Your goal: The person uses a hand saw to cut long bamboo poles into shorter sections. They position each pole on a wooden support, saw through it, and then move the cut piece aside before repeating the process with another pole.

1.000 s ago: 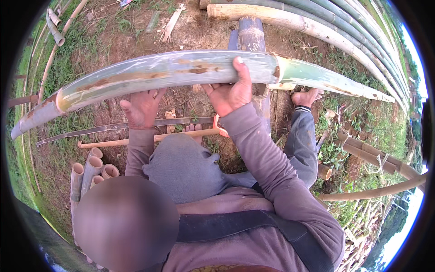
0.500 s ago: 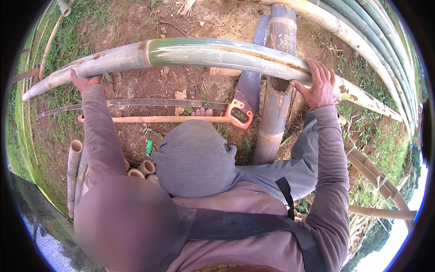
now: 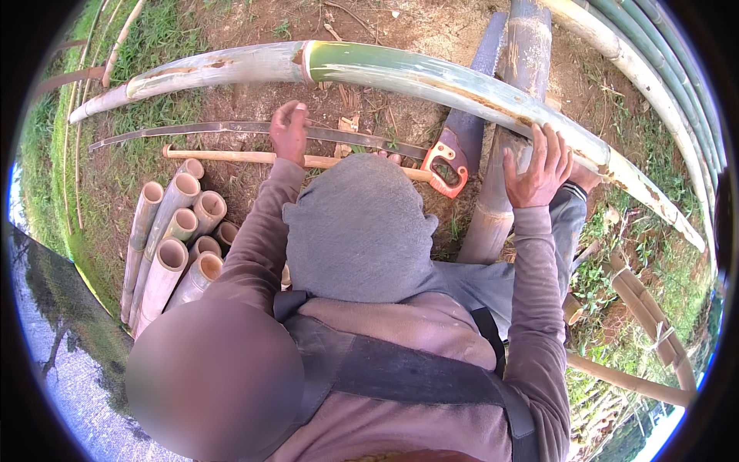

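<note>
A long bamboo pole [image 3: 416,73], green in the middle and whitish toward both ends, lies across in front of me. It rests over a thicker bamboo log [image 3: 487,223]. My right hand [image 3: 536,165] is open, fingers spread, at the near side of the pole's right part; the fingertips reach its edge, and firm contact is hard to tell. Off the pole, my left hand [image 3: 290,132] is raised with its fingers apart and nothing in it, above a thin dark strip [image 3: 231,127] and a wooden stick [image 3: 223,156]. A handsaw [image 3: 448,163] with an orange-edged handle leans beside the log, its blade passing beneath the pole.
Several short cut bamboo tubes [image 3: 171,254] stand bunched at my left. More long bamboo poles [image 3: 654,85] lie along the far right. Split bamboo [image 3: 654,316] lies on the grass at the right. Wood chips [image 3: 348,125] lie on the soil ahead.
My left hand has let go of the pole and moved right and toward me. The right hand's fingers have come back from the pole's top to its near edge. The view has shifted.
</note>
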`<state>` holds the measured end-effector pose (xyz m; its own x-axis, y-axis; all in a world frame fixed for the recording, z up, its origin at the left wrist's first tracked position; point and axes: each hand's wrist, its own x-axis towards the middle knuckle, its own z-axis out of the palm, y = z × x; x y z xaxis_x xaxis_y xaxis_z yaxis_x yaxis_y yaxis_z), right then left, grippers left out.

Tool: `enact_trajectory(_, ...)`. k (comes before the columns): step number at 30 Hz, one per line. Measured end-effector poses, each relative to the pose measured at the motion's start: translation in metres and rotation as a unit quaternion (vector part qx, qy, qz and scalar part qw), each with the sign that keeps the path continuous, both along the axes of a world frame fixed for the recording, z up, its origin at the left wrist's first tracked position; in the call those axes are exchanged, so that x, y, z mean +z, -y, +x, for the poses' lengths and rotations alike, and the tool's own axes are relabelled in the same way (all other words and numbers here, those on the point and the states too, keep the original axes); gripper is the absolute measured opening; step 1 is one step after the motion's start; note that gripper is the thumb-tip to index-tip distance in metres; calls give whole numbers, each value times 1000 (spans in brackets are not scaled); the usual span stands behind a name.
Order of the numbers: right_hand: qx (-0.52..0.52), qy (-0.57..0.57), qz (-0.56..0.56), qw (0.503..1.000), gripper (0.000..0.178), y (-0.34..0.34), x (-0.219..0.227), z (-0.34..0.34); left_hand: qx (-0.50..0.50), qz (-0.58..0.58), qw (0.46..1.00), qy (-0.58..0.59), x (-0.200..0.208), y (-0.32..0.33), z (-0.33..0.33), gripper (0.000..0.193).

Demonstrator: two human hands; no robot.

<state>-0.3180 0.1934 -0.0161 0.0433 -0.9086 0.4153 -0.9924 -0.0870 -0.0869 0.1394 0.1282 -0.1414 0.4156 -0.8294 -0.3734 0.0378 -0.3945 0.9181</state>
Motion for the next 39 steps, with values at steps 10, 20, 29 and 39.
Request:
enact_trajectory(10, 163, 144, 264, 940, 56, -99, -62, 105, -495, -84, 756, 419, -23, -32, -29, 48)
enact_trajectory(20, 143, 53, 459, 875, 59, -75, -140, 132, -610, 54, 682, 401, -23, -49, -2, 34)
enact_trajectory(29, 157, 70, 280, 944, 52, -85, -121, 126, -523, 28, 625, 579, -4, -10, 3, 60)
enact_trajectory(39, 157, -27, 346, 924, 63, -94, -87, 107, -553, -63, 553, 620, -3, 11, 46, 31)
